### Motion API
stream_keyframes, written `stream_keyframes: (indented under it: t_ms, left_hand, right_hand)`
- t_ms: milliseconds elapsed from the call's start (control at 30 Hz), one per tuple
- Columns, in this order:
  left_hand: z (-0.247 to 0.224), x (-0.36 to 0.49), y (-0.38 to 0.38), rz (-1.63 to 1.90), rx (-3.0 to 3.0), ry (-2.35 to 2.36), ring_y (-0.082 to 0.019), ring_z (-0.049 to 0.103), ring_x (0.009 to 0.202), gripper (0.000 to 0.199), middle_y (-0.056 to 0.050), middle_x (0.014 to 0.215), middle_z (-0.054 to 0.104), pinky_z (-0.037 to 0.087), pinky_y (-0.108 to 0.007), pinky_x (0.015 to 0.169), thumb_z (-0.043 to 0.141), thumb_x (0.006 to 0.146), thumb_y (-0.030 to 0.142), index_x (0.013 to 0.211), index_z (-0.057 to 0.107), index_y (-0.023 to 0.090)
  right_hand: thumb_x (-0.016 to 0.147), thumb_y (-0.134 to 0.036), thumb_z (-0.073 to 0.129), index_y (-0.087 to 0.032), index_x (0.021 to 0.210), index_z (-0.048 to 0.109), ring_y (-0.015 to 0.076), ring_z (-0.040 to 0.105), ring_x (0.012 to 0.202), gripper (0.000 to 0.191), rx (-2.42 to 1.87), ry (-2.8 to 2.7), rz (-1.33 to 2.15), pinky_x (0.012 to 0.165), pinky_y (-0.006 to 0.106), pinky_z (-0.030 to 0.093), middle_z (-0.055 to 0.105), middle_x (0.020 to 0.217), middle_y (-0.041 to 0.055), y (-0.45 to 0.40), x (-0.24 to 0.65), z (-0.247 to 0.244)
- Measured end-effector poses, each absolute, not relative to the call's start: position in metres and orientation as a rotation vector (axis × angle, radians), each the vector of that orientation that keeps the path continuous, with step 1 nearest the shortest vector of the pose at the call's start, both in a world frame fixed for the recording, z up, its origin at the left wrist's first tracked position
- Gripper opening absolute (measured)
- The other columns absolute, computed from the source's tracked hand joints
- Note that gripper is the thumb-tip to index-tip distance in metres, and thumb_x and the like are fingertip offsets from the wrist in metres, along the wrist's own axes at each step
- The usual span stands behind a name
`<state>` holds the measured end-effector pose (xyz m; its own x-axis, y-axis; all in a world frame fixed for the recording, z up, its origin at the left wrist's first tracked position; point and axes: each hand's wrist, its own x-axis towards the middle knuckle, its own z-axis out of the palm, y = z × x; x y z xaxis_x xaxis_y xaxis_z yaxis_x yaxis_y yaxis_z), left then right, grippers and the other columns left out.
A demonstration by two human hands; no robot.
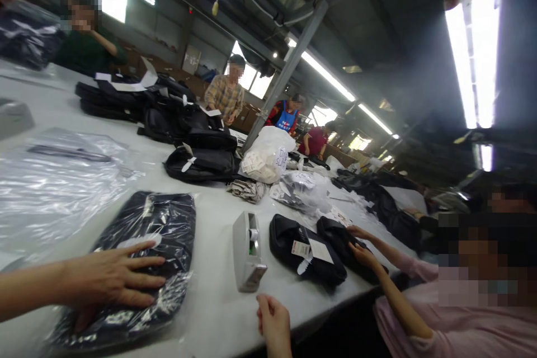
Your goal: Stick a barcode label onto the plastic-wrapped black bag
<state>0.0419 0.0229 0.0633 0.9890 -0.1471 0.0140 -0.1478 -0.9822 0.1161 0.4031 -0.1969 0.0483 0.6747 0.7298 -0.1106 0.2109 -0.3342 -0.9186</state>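
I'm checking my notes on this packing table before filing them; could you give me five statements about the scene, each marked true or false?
1. The left hand lies on a dark bag in clear plastic. True.
2. The right hand is gripping the tape dispenser. False: the right hand is apart from the tape dispenser, with its fingers curled.
3. The co-worker in pink has both hands at a black bag. True.
4. The white plastic bag with handwriting lies on the floor. False: the white plastic bag is on the table.
5. A white tag is on the black bag just right of the dispenser. True.
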Motion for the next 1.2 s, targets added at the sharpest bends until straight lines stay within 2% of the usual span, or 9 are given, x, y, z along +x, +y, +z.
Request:
stream_keyframes:
  t_ms: [133, 233, 433, 600, 800, 933, 1067, 1133, 1200]
  left_hand:
    - [0.075, 0.041, 0.025, 0.003, 2.801, -0.227, -0.036, 0.023, 0.146, 0.11, -0.002, 0.154, 0.039, -0.006, -0.067, 0.114, 0.086, 0.057, 0.018, 0.147, 0.028, 0.045]
    - [0.066, 0.042, 0.021, 0.031, 2.836, -0.173, -0.039, 0.026, 0.144, 0.117, -0.001, 0.153, 0.042, -0.006, -0.07, 0.113, 0.088, 0.051, 0.012, 0.146, 0.029, 0.047]
    - [0.057, 0.04, 0.025, 0.153, 2.812, -0.231, -0.037, 0.027, 0.144, 0.115, -0.001, 0.153, 0.042, -0.007, -0.063, 0.117, 0.087, 0.054, 0.014, 0.147, 0.027, 0.046]
    - [0.07, 0.039, 0.027, 0.184, 2.77, -0.257, -0.033, 0.026, 0.145, 0.099, -0.002, 0.152, 0.043, -0.007, -0.06, 0.118, 0.082, 0.063, 0.017, 0.145, 0.033, 0.043]
    - [0.074, 0.039, 0.029, 0.15, 2.819, -0.284, -0.03, 0.026, 0.146, 0.086, -0.001, 0.147, 0.05, -0.008, -0.057, 0.12, 0.076, 0.07, 0.016, 0.143, 0.038, 0.041]
    - [0.071, 0.04, 0.031, 0.125, 2.795, -0.27, -0.031, 0.022, 0.147, 0.085, -0.002, 0.151, 0.045, -0.007, -0.058, 0.119, 0.075, 0.071, 0.017, 0.144, 0.037, 0.042]
    - [0.063, 0.04, 0.03, 0.121, 2.801, -0.235, -0.035, 0.022, 0.146, 0.089, -0.002, 0.155, 0.039, -0.004, -0.06, 0.119, 0.078, 0.069, 0.018, 0.144, 0.036, 0.041]
    - [0.059, 0.04, 0.03, 0.131, 2.801, -0.225, -0.036, 0.023, 0.146, 0.092, -0.001, 0.156, 0.038, -0.004, -0.062, 0.118, 0.078, 0.068, 0.017, 0.145, 0.034, 0.043]
    - [0.059, 0.041, 0.031, 0.146, 2.788, -0.241, -0.035, 0.023, 0.146, 0.091, 0.0, 0.155, 0.039, -0.004, -0.063, 0.118, 0.076, 0.07, 0.017, 0.146, 0.032, 0.044]
  right_hand:
    - [0.085, -0.046, 0.059, -0.019, 0.076, 0.073, 0.0119, 0.055, 0.058, 0.031, -1.734, -1.528, 0.773, 0.057, 0.022, 0.042, 0.062, 0.063, -0.0009, -0.165, 0.369, 0.122]
    - [0.091, -0.034, 0.056, -0.025, 0.089, 0.077, 0.0134, 0.063, 0.076, 0.022, -1.401, -2.257, 0.871, 0.072, 0.021, 0.045, 0.071, 0.083, -0.0003, -0.118, 0.332, 0.168]
    - [0.072, -0.021, 0.076, -0.033, 0.076, 0.077, 0.0105, 0.057, 0.058, 0.013, -1.12, -3.117, 0.364, 0.05, 0.021, 0.032, 0.071, 0.069, -0.0075, -0.04, 0.277, 0.16]
    - [0.069, -0.014, 0.075, -0.025, 0.059, 0.073, 0.0131, 0.054, 0.046, 0.015, -1.134, -3.254, 0.219, 0.046, 0.025, 0.031, 0.07, 0.059, -0.0002, -0.022, 0.255, 0.13]
    - [0.073, -0.013, 0.073, -0.019, 0.064, 0.073, 0.0184, 0.06, 0.049, 0.012, -1.116, -3.289, 0.148, 0.047, 0.028, 0.036, 0.073, 0.064, 0.0072, -0.021, 0.247, 0.112]
    - [0.072, -0.025, 0.077, -0.021, 0.062, 0.071, 0.016, 0.057, 0.046, 0.012, -1.195, -3.221, 0.135, 0.045, 0.025, 0.032, 0.068, 0.056, 0.0033, -0.007, 0.253, 0.104]
    - [0.06, -0.039, 0.085, -0.023, 0.06, 0.066, 0.011, 0.048, 0.044, 0.025, -1.434, -2.898, 0.295, 0.045, 0.022, 0.026, 0.055, 0.046, -0.0063, 0.01, 0.278, 0.114]
    - [0.067, -0.043, 0.082, -0.022, 0.061, 0.065, 0.01, 0.047, 0.048, 0.027, -1.565, -2.628, 0.361, 0.047, 0.02, 0.028, 0.054, 0.049, -0.0067, 0.007, 0.289, 0.121]
    - [0.084, -0.046, 0.066, -0.02, 0.069, 0.066, 0.0098, 0.05, 0.053, 0.03, -1.608, -2.438, 0.422, 0.049, 0.019, 0.031, 0.058, 0.056, -0.0046, -0.005, 0.292, 0.12]
